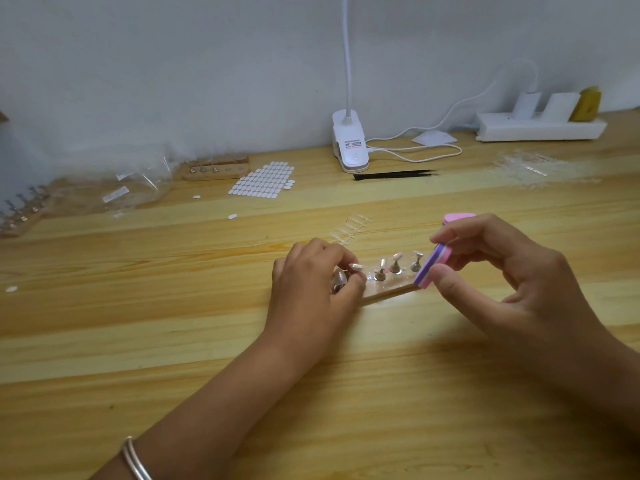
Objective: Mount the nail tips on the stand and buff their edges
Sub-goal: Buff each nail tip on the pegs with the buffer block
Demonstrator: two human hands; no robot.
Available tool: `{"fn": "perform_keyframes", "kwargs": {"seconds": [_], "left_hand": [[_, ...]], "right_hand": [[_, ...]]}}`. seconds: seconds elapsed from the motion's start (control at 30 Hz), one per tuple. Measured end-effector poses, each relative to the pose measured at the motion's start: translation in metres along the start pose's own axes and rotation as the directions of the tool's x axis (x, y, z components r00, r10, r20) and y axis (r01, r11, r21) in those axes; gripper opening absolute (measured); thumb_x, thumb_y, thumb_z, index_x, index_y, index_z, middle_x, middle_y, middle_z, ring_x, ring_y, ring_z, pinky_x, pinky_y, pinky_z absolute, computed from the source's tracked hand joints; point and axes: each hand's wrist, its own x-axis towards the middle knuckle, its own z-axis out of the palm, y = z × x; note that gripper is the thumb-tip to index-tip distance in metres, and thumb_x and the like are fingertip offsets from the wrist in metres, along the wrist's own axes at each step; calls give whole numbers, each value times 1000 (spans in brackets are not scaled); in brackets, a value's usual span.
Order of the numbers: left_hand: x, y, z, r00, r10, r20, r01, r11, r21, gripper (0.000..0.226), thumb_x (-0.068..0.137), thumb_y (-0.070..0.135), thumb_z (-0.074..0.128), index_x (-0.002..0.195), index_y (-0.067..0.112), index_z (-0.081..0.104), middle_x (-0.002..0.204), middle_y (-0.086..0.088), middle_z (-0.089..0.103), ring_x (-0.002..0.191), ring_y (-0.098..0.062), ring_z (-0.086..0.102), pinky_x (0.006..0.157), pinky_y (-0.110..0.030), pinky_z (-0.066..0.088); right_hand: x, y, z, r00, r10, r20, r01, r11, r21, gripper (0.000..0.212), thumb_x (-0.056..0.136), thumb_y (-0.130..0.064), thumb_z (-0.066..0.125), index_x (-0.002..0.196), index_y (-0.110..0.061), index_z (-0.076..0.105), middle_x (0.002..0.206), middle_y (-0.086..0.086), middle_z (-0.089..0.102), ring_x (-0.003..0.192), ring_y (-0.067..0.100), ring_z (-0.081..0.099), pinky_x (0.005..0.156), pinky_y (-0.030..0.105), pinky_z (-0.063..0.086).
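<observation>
A small wooden stand (388, 295) lies in the middle of the table, with several metal pegs (396, 266) that carry clear nail tips. My left hand (311, 282) covers the stand's left end and pinches a peg with a nail tip (355, 266) on it. My right hand (512, 271) grips a pink and purple buffer block (434, 266) between thumb and fingers, its lower end next to the stand's right end. A strip of loose clear nail tips (349, 228) lies just behind the stand.
A white clip lamp (349, 143) with its cable stands at the wall, and black tweezers (394, 174) lie before it. A sheet of white adhesive tabs (263, 180), a second wooden stand (216, 168) and plastic bags (114, 192) sit at the back left. A power strip (540, 124) is at the back right.
</observation>
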Motion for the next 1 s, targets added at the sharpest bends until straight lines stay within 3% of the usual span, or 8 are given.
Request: {"fn": "perform_keyframes", "kwargs": {"seconds": [0.2, 0.37, 0.5, 0.63, 0.7, 0.8, 0.9, 1.0], "left_hand": [[1, -2, -2, 1000, -9, 8, 10, 997, -81, 8, 84, 28, 72, 85, 32, 65, 94, 15, 63, 97, -7, 51, 93, -36, 35], [7, 4, 4, 994, 96, 47, -95, 995, -28, 22, 81, 36, 73, 103, 37, 68, 115, 16, 55, 112, -4, 42, 99, -30, 25], [9, 7, 5, 994, 112, 10, -111, 992, -61, 6, 81, 32, 75, 87, 33, 72, 117, 15, 58, 116, -6, 44, 108, -43, 23], [6, 12, 3, 960, 271, -73, -257, 953, 157, 4, 77, 21, 78, 76, 24, 74, 110, 6, 66, 115, -19, 57, 113, -56, 22], [2, 17, 1, 902, 398, -168, -357, 906, 230, 7, 76, 16, 79, 73, 19, 74, 101, 4, 71, 106, -18, 64, 110, -53, 30], [-11, 24, -5, 891, 375, -257, -383, 924, 22, 3, 77, 15, 77, 78, 18, 75, 86, 9, 74, 85, -10, 68, 89, -36, 49], [-26, 30, -14, 968, 203, -149, -240, 923, -301, 9, 77, 18, 76, 84, 24, 77, 83, 16, 73, 79, -2, 67, 67, -20, 51], [-32, 30, -19, 985, 152, -78, -171, 877, -449, 15, 77, 15, 77, 85, 27, 78, 83, 16, 72, 79, -9, 68, 62, -20, 52]], "right_hand": [[1, 1, 0, 1000, -9, 15, 9, 1000, -28, 22, 84, -25, 73, 104, -19, 65, 90, -8, 70, 85, 14, 67, 80, 27, 53], [2, 2, -1, 1000, -9, 12, 9, 999, -30, 23, 81, -22, 69, 103, -19, 65, 89, -8, 70, 85, 16, 67, 80, 32, 53], [1, 0, -1, 1000, -21, 18, 21, 999, -37, 23, 81, -23, 70, 103, -23, 64, 89, -13, 68, 86, 14, 67, 79, 29, 53], [0, 1, 0, 999, -44, 11, 44, 997, -59, 24, 81, -21, 70, 104, -22, 64, 87, -12, 68, 86, 14, 66, 77, 28, 52], [0, 1, 0, 999, -51, -1, 51, 997, -51, 28, 81, -21, 70, 108, -21, 64, 89, -10, 69, 87, 15, 67, 79, 30, 52], [-1, 0, -3, 998, -64, -5, 64, 998, -2, 30, 83, -28, 72, 111, -21, 64, 91, -8, 70, 89, 16, 68, 83, 31, 55], [-3, -4, -6, 989, -141, 52, 139, 989, 44, 27, 85, -31, 66, 110, -21, 65, 96, -11, 70, 92, 15, 69, 85, 28, 55], [-4, -6, -4, 979, -184, 90, 180, 983, 46, 25, 87, -28, 64, 111, -23, 65, 100, -13, 69, 93, 14, 69, 82, 26, 54]]}}
